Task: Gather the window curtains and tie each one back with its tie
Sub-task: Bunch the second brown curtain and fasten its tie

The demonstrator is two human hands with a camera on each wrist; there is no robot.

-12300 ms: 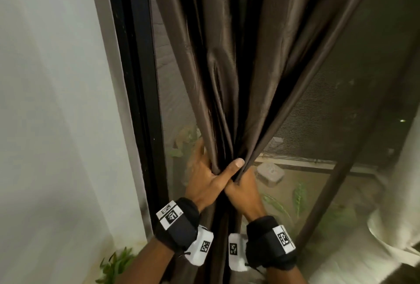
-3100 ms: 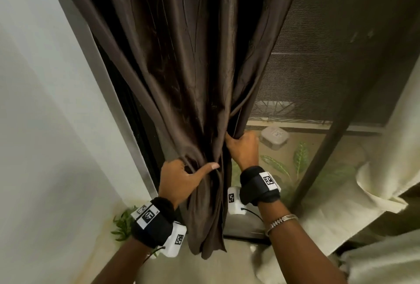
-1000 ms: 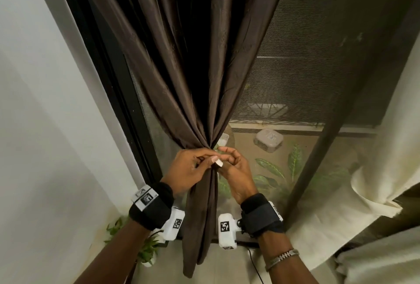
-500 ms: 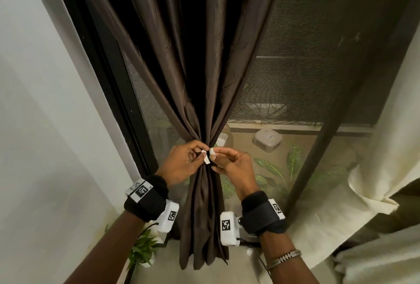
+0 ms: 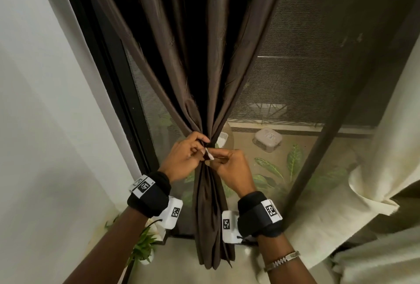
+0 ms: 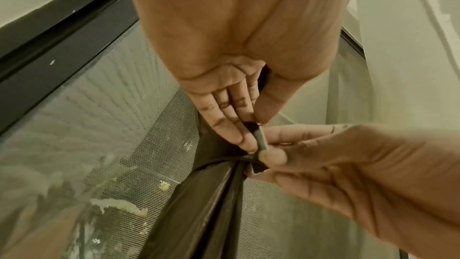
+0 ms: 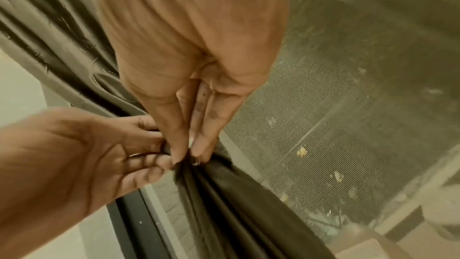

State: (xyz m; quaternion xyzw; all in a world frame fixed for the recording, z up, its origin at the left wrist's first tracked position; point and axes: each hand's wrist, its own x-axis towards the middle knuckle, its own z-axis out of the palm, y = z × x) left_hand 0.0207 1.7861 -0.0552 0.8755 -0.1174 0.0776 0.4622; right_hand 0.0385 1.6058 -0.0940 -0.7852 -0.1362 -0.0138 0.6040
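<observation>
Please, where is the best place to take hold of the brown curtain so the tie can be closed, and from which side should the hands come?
Probably at the narrow waist of the brown curtain, where the folds bunch tightest. There the left hand and right hand come from opposite sides, each pinching an end of the tie in front of the bunch.
</observation>
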